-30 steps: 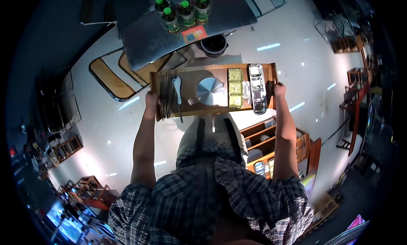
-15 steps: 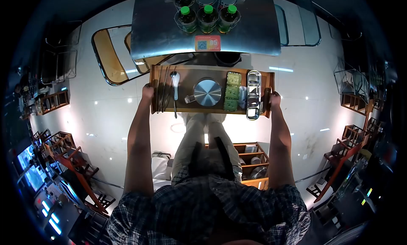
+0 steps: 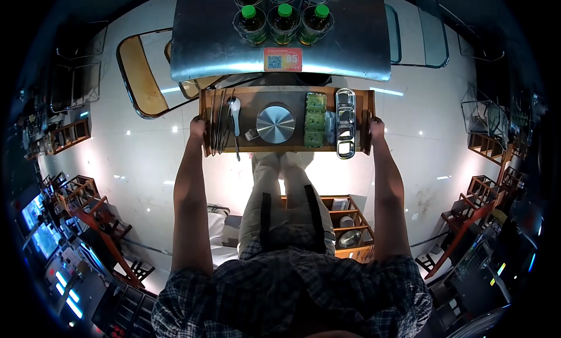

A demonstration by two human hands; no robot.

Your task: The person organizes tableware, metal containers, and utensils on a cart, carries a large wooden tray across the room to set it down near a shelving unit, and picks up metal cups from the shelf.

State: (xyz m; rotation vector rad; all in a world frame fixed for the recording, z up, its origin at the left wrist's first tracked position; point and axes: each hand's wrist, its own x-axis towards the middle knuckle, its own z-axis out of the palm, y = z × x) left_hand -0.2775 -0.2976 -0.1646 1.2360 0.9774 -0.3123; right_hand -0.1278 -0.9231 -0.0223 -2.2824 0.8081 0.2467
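A brown wooden tray [image 3: 260, 95] is held level in front of my body, just short of the metal table. My left hand [image 3: 198, 127] is closed round its left end, and my right hand [image 3: 376, 128] grips the right end. On the tray's left lie several thin dark sticks [image 3: 218, 121] and a white spoon [image 3: 235, 113]. A round steel piece [image 3: 276, 125] occupies the middle, with a small clear block-like item [image 3: 251, 134] beside it. Farther right are a row of green square packs [image 3: 315, 119] and a silver sectioned dish [image 3: 346, 123].
On the metal table [image 3: 228, 60] stand green-capped bottles [image 3: 284, 25] in clear buckets, behind a red card with a code [image 3: 283, 59]. A tan chair [image 3: 143, 75] is at the table's left, a glassy chair [image 3: 428, 34] at its right. An orange compartment box [image 3: 350, 215] sits near my legs.
The table now appears larger and nearer, and the tray sits slightly higher and farther left in view. Both hands keep their grip on it. My legs have shifted.
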